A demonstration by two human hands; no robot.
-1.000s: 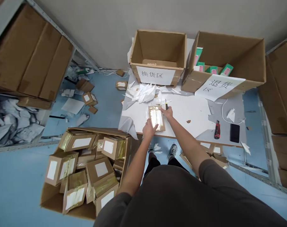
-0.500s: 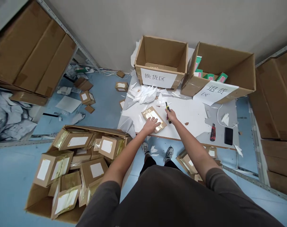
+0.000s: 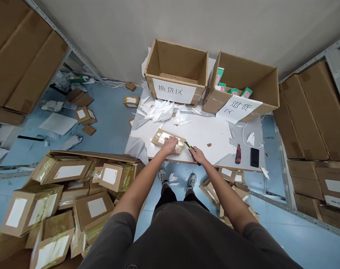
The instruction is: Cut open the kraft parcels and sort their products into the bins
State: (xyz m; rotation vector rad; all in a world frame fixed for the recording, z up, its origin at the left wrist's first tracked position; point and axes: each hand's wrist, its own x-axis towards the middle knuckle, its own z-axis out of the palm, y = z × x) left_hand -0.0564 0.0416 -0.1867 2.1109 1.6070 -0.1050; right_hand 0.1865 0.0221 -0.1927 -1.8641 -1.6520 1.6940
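Right hand (image 3: pixel 198 154), clasping knife (image 3: pixel 189 146), has swung to right end of parcel (image 3: pixel 160 138). Left hand (image 3: pixel 170 145) presses parcel's top; can't tell finger spread. I'd keep strokes shallow, clear of left hand. Parcel lies on table (image 3: pixel 199 130); red cutter (image 3: pixel 238 154) well right of parcel.

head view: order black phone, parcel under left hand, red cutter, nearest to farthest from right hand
1. Parcel, left of the right hand
2. Red cutter, to the hand's right
3. Black phone, right of the red cutter
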